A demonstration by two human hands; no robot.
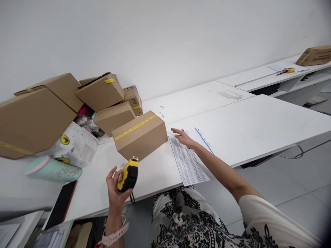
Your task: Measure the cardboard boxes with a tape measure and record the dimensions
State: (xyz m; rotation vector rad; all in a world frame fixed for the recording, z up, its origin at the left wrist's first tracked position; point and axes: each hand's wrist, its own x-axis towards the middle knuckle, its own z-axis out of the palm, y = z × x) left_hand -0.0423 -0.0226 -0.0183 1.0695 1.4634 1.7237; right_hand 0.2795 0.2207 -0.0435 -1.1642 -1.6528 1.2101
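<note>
My left hand is wrapped around a yellow and black tape measure, held up over the table's front edge. No drawn-out blade shows from it. Just behind it lies a closed brown cardboard box with a strip of yellow tape along its top. My right hand has its fingers stretched out above a printed sheet of figures, right of the box. Whether the fingertips touch the paper I cannot tell. Partly under my right forearm are another white sheet and a blue-edged strip.
Cardboard boxes are piled at the left, beside a white avocado-printed box. A mint tumbler lies by a dark phone near the left edge. Another tape measure and a box rest at the far right.
</note>
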